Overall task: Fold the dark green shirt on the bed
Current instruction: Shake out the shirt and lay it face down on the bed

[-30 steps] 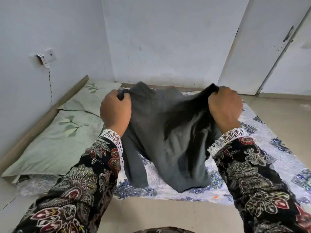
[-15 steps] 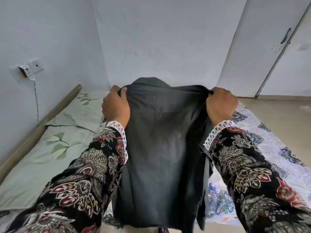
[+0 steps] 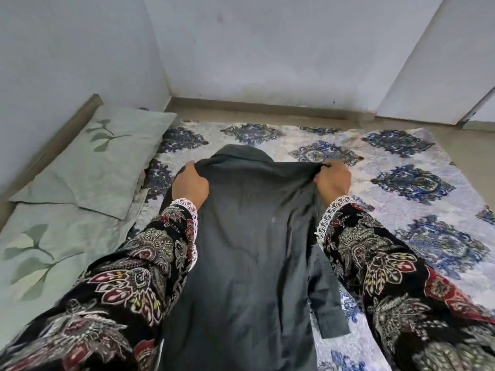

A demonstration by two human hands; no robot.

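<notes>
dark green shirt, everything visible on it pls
The dark green shirt is a plain, matte woven-looking garment, spread lengthwise over the patterned bedsheet, far end toward the wall. Its collar shows at that end, past the hands. The left hand and right hand each pinch a shoulder corner, pulling the top edge taut between them. The body runs back between the forearms and out of view at the bottom. A sleeve lies along its right side. Light creases; whether it is fully flat cannot be told.

no readable text, labels, brands or numbers showing anywhere in head view.
</notes>
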